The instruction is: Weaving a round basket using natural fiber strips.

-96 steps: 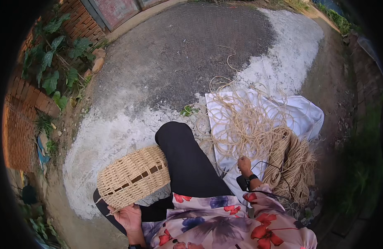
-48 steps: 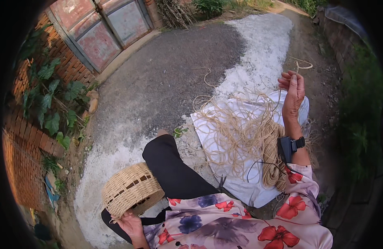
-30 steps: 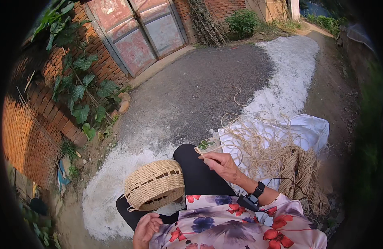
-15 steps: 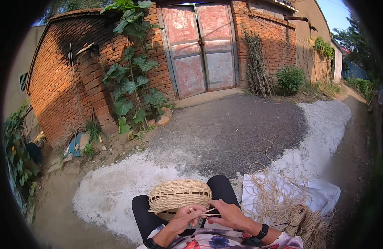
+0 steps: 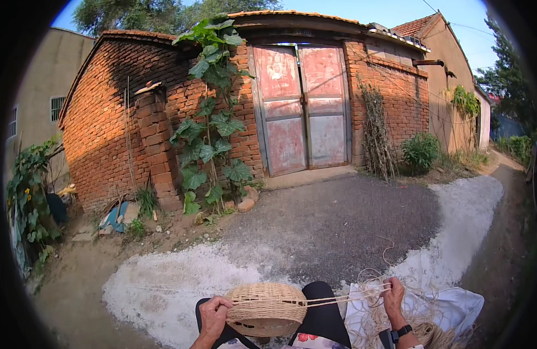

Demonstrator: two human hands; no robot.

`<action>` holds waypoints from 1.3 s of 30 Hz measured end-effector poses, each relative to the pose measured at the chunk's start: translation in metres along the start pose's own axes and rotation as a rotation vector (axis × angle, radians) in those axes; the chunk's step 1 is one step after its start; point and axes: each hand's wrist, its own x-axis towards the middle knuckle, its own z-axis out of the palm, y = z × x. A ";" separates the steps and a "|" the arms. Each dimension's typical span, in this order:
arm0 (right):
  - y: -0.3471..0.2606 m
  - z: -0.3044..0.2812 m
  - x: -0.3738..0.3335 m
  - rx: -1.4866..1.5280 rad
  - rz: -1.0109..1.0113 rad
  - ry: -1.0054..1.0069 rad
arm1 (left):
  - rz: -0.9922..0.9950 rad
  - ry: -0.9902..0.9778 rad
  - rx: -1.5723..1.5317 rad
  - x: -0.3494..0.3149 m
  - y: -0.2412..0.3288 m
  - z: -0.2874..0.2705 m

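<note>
A pale woven basket [image 5: 267,291] rests on my lap between my knees, with a row of gaps around its side. My left hand [image 5: 213,317] is closed at the basket's left side, pinching a strand of straw-coloured cord. Out to the right, my right hand [image 5: 393,295] grips the same kind of cord. Between the hands the cord [image 5: 337,300] is drawn nearly straight, crossing the basket's side and leaving it as two close strands. Whether my left fingers also hold the basket's rim, I cannot tell.
Beside my right knee, a tangled heap of cord [image 5: 437,330] lies on a white cloth [image 5: 463,308]. One loose strand [image 5: 389,247] trails over the dark paving. Ahead stand a brick wall [image 5: 105,134], a faded red metal gate [image 5: 306,110] and a climbing vine [image 5: 207,151].
My hands were together at the basket's near side; they have moved wide apart, the left to the basket's left, the right far right, stretching the cord. The view has tilted up.
</note>
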 end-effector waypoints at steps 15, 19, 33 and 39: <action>-0.108 0.038 0.017 0.006 -0.092 -0.516 | -0.199 1.147 1.106 -0.027 -0.065 -0.476; -0.164 0.059 0.007 -0.301 -0.423 -0.591 | -0.299 0.481 0.771 0.029 -0.041 -0.307; -0.209 0.101 -0.013 0.441 -0.177 -1.354 | -0.339 -0.317 -0.164 0.005 0.033 -0.028; -0.138 0.080 0.020 0.323 0.071 -1.146 | -0.042 0.272 0.576 0.022 -0.025 -0.177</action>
